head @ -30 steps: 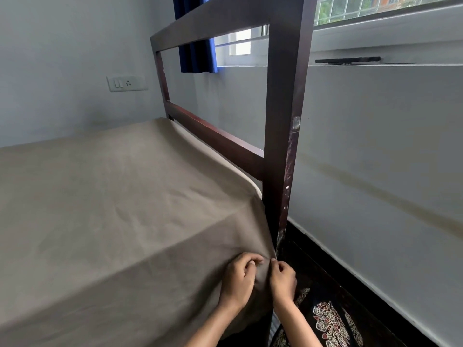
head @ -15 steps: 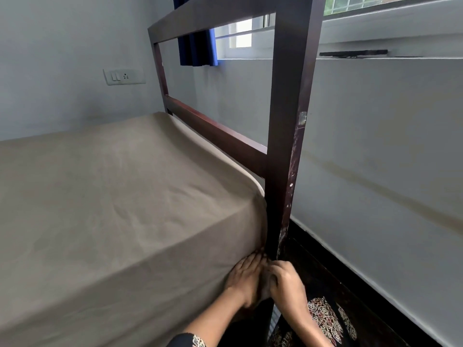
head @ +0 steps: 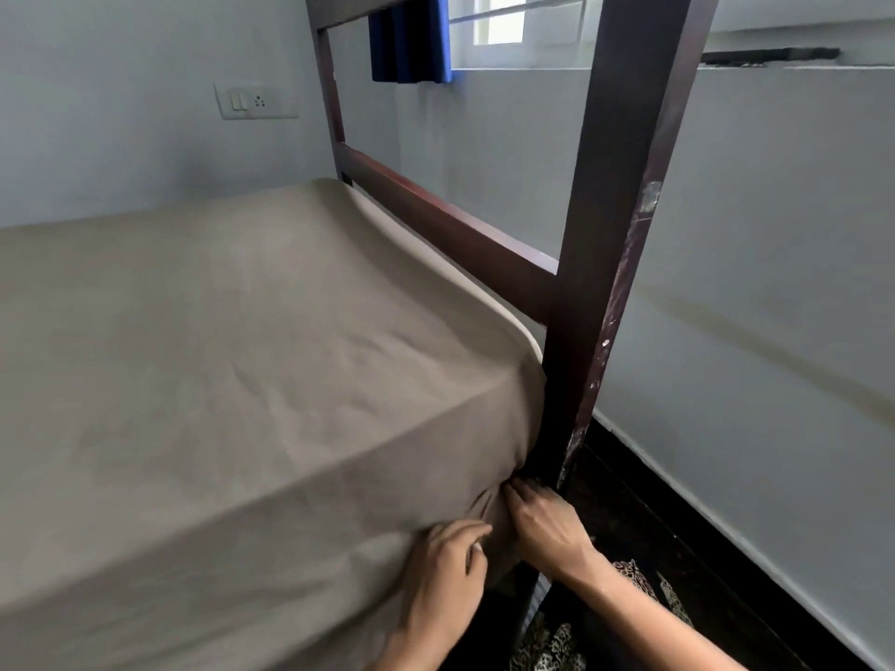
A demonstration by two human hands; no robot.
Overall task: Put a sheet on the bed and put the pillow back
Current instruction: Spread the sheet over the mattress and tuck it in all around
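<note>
A taupe sheet [head: 218, 355] covers the bed [head: 436, 225], draped over its near right corner beside a dark wooden bedpost [head: 605, 283]. Your left hand [head: 448, 573] curls into the hanging fabric. Close beside it, your right hand [head: 547, 525] presses straight fingers into the corner fold.

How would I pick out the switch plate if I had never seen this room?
Start at the dark wooden bed frame. Look left of its far post, on the pale wall above the sheet: the switch plate sits there. It is the only white rectangle on that wall, with two rockers and a small socket, unlike the blue curtain to the right.
</note>
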